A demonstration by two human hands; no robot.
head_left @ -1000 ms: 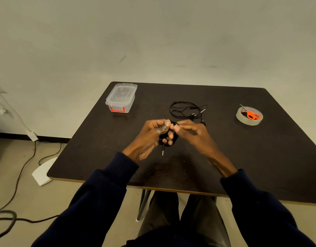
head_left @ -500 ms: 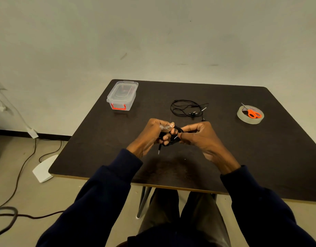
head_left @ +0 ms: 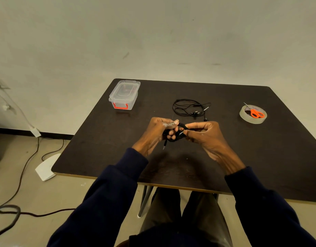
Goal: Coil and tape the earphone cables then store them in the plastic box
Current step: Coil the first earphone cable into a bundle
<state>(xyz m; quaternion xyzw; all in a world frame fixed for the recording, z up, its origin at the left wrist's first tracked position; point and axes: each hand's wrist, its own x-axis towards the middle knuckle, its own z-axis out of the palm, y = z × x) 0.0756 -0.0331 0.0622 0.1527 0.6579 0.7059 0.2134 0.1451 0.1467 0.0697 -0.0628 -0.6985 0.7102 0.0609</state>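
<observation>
The person's left hand and right hand meet above the dark brown square table, both curled around a small coiled bundle of black earphone cable. The left fingers wrap the coil, with a glossy strip that looks like clear tape across the thumb. The right thumb and forefinger pinch the strands on the other side. The cable's metal jack plug dangles below the left hand. A second black earphone cable lies loose just beyond the hands. The clear plastic box with a red latch sits lidded at the far left. Orange-handled scissors rest on a roll of clear tape at the right.
</observation>
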